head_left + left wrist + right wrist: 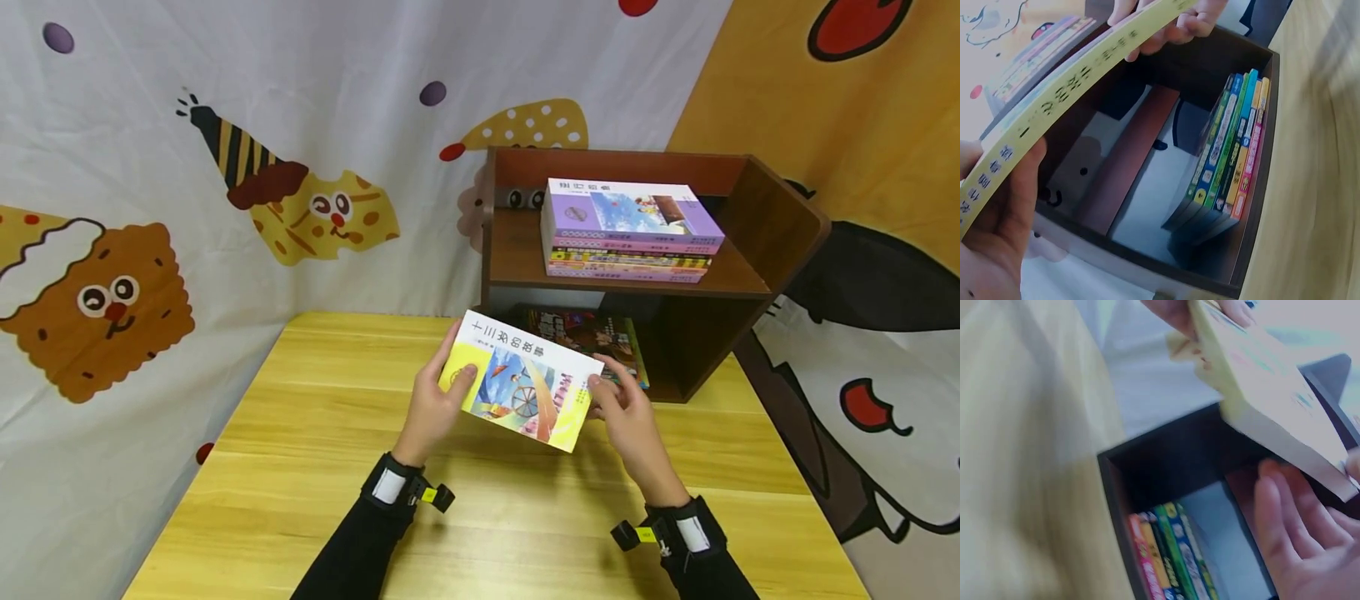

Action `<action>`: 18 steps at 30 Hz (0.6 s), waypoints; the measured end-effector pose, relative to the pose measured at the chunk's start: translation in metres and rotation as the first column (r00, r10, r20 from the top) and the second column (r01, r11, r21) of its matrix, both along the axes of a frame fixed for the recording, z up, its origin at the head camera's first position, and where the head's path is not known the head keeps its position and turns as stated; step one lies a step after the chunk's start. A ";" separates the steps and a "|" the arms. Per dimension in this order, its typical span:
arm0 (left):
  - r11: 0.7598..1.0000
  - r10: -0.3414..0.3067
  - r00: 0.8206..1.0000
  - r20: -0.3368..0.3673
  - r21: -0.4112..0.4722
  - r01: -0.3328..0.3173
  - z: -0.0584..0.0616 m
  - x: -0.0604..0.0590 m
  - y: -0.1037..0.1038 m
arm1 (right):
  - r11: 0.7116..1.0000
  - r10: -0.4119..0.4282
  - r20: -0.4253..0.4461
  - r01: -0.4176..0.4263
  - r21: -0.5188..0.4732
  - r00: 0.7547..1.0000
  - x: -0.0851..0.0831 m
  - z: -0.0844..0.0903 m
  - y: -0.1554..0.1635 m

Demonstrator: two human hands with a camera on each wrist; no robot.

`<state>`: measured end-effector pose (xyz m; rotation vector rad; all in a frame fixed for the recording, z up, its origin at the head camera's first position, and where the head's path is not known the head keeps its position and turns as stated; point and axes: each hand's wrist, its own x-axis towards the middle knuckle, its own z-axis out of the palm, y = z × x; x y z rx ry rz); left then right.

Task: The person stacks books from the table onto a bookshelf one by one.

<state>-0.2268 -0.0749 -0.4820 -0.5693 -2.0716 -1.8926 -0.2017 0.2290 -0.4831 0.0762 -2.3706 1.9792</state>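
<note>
Both hands hold one paperback book (525,392) above the table, in front of a small brown shelf. Its cover is white and yellow with a picture of a wheel, and it is tilted down to the right. My left hand (437,404) grips the left end, thumb on the cover and fingers behind. At the right end, my right hand (630,425) has its thumb on the cover's edge, with the fingers partly hidden underneath. The yellow spine (1079,78) faces the left wrist view. In the right wrist view, the right fingers (1297,519) spread below the book.
The brown shelf (517,262) stands at the table's back right. A stack of purple and pink-spined books (630,229) lies on its upper level. Several thin colourful books (1229,150) lie in the lower compartment. Wooden tabletop (300,467) surrounds the hands; a printed cloth (360,100) hangs behind.
</note>
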 end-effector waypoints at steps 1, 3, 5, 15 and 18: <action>1.000 0.016 1.000 -0.010 0.004 -0.016 0.000 0.000 0.001 | 0.999 -0.027 -0.006 0.027 -0.017 1.000 0.003 -0.001 -0.003; 0.999 0.044 0.999 -0.022 0.022 -0.044 0.000 0.001 0.004 | 0.998 -0.055 -0.025 0.054 -0.043 0.998 0.010 -0.004 -0.008; 0.997 0.059 0.998 -0.025 0.056 -0.057 0.001 0.002 0.006 | 0.996 -0.060 -0.056 0.056 -0.070 0.997 0.015 -0.005 -0.013; 0.980 0.076 0.997 0.008 0.184 -0.076 -0.001 0.012 0.023 | 0.965 0.069 -0.192 -0.115 -0.237 0.979 0.027 -0.006 -0.030; 0.983 0.068 0.998 0.019 0.170 -0.070 -0.006 0.014 0.031 | 0.963 0.047 -0.184 -0.094 -0.254 0.982 0.028 -0.012 -0.030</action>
